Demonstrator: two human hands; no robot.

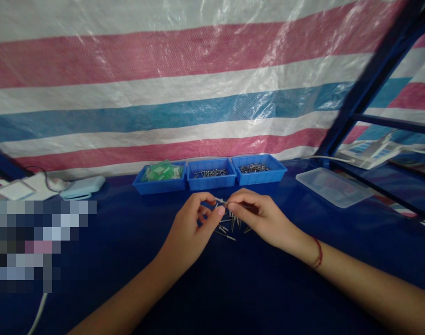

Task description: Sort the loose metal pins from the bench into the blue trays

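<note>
Between my two hands is a small, thin metal pin (220, 201) with a thicker part along it; its exact kind is too small to make out. My right hand (256, 211) pinches its right end between thumb and forefinger. At the other end, the forefinger and thumb of my left hand (194, 218) close around it. A loose group of similar metal pins (226, 228) lies on the dark blue table just below my fingertips, partly hidden by both hands.
Behind my hands stand three blue bins: one with green packets (162, 171), two with metal pins (212, 173) (254, 167). A clear plastic lid (334, 186) lies to the right. A light blue case (83, 187) and white devices (30, 186) sit left. A striped sheet (198, 107) hangs behind.
</note>
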